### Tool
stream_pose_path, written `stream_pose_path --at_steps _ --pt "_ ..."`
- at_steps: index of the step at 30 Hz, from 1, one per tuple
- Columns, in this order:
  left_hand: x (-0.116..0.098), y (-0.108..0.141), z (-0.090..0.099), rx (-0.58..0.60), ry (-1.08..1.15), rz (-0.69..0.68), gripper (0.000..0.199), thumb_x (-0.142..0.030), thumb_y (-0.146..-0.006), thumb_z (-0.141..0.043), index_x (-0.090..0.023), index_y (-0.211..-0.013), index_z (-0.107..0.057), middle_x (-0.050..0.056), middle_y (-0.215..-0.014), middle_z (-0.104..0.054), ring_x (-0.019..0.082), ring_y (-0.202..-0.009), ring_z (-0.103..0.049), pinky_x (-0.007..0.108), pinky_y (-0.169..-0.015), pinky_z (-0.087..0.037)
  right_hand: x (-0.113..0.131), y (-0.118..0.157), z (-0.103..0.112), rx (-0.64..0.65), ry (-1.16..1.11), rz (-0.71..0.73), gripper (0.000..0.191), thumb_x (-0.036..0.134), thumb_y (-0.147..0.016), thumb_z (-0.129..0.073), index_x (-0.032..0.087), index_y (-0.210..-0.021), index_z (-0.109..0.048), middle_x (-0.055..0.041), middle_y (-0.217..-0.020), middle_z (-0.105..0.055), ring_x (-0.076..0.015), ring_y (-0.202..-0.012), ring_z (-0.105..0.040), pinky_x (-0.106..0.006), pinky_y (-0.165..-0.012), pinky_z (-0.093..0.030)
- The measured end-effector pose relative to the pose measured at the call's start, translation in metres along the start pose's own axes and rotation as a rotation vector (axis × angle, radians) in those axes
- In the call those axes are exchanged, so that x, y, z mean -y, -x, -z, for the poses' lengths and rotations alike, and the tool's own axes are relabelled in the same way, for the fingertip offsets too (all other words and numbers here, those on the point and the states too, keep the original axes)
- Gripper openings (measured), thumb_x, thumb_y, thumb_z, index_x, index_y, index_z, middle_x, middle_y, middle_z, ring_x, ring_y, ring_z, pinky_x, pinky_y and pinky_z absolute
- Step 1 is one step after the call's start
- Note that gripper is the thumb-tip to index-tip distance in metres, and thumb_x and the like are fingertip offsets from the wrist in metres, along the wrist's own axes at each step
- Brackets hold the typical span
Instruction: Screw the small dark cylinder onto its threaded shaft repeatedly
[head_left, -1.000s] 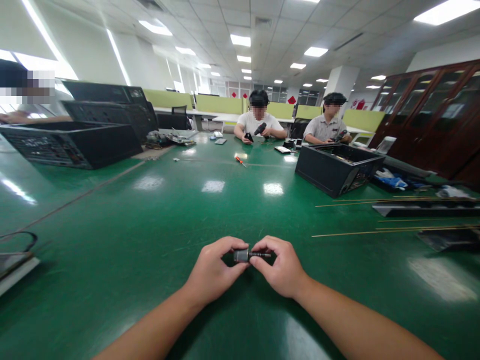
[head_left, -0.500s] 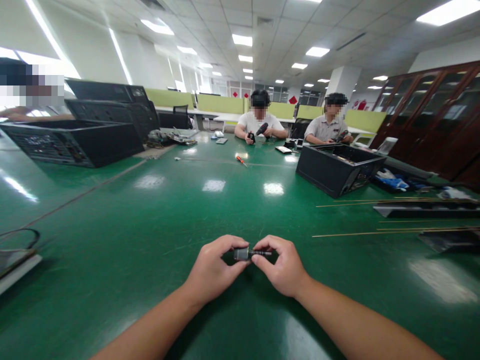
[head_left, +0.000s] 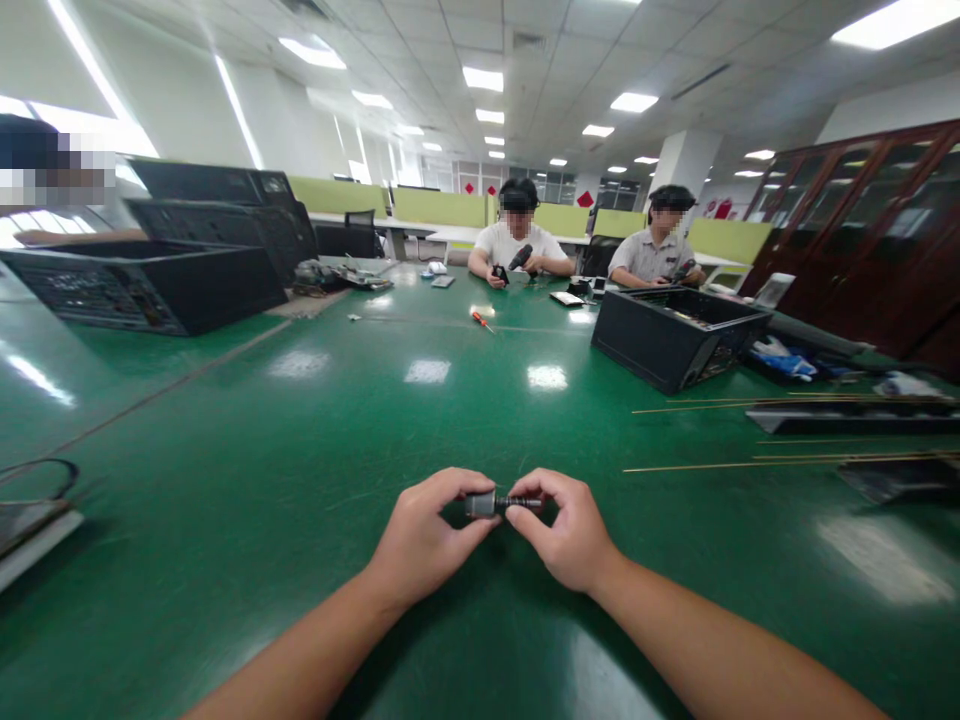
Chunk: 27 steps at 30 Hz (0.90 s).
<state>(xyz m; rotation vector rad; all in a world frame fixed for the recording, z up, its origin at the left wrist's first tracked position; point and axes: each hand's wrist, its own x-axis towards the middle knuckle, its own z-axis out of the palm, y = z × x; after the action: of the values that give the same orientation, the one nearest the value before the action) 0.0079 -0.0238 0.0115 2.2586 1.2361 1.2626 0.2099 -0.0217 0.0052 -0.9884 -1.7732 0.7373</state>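
Note:
My left hand pinches the grey, blocky body of a small part with a ribbed dark shaft between thumb and fingers. The shaft points right, and my right hand has its thumb and fingertips closed around it. Both hands are just above the green tabletop, near its front. The part lies level across the gap between them. Fingers cover some of it, and its exact kind cannot be made out.
An orange screwdriver lies farther back. Black computer cases stand at left and right. Thin brass-coloured rods and dark metal pieces lie at right. Two people sit opposite; another person is at far left.
The ribbed part has shifted very slightly left in my hands. My right fingertips have moved slightly along the shaft. Both hands keep their grip.

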Motion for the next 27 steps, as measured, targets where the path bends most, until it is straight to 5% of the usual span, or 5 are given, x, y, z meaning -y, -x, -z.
stream_pose_path --at_steps 27 --pt "-0.0013 -0.0015 0.0065 -0.071 -0.042 -0.037 0.026 -0.018 -0.075 -0.077 -0.022 -0.099 -0.069 0.001 -0.095 -0.074 0.016 -0.087 -0.07 0.026 -0.08 -0.055 -0.0038 0.0001 -0.0005 -0.016 -0.074 -0.088 0.01 0.028 -0.084 -0.062 0.019 -0.083 -0.067 0.0009 -0.07 -0.062 -0.0141 -0.065 -0.054 -0.026 -0.064 -0.041"
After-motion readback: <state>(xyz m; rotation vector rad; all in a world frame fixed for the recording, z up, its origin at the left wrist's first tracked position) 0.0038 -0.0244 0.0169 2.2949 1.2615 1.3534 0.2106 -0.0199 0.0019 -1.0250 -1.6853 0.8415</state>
